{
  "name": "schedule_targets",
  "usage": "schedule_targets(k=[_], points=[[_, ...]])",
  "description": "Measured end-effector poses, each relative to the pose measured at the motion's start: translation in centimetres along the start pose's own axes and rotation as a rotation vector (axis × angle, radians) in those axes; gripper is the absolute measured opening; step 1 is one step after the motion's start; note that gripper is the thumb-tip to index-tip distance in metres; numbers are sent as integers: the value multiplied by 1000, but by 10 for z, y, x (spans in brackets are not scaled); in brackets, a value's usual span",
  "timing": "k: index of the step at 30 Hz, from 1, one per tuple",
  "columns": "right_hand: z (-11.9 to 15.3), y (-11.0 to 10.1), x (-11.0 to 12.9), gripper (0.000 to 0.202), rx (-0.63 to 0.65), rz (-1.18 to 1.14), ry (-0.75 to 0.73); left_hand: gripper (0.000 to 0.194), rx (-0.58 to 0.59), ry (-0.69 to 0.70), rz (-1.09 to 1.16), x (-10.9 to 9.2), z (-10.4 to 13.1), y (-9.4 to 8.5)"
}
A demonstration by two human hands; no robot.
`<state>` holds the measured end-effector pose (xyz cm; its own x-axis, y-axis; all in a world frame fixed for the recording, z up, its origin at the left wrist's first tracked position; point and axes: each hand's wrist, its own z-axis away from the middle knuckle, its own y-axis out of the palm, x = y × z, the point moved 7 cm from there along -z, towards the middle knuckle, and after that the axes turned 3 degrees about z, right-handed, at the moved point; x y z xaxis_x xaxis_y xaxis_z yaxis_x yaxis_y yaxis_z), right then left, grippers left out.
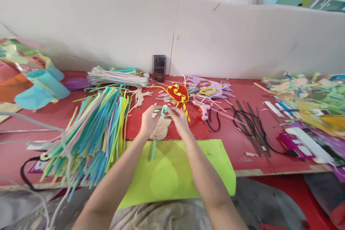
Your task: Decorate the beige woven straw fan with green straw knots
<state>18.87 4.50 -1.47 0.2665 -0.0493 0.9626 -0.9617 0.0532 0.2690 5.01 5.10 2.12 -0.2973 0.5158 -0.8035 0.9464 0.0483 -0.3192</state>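
My left hand [149, 119] and my right hand [179, 118] meet over the red table, fingers pinched around a curled mint-green pipe cleaner [164, 108]. Just below them lies a leaf shape [161, 129] of beige strands with a mint-green edge, its stem pointing towards me. Whether the curl is joined to the leaf's tip I cannot tell. Behind my hands rests a red and yellow heart-like piece [178, 93] with a twisted yellow and red tail. A pink glue gun [203, 109] lies to the right of my right hand.
Loose pipe cleaners [88, 136] spread across the left, with a bundle [117, 77] behind. Yellow-handled scissors [208, 91] lie at the back. A black cord [250, 125] runs to a power strip [309, 145]. A lime-green sheet [175, 176] covers the front edge; a white partition [107, 21] stands behind.
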Motion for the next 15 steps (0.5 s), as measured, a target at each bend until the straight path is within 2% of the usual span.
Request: schedule_targets(k=[3,8,15], points=[[1,3,0,30,3,19,-15,12,-25,5,-3,3,0,-2],[0,-1,-2,29,-30,46,-49,19,16,23,-19,-2,1,2],[-4,1,-4,26,45,140,-59,17,-47,4,-80,-6,4,-2]])
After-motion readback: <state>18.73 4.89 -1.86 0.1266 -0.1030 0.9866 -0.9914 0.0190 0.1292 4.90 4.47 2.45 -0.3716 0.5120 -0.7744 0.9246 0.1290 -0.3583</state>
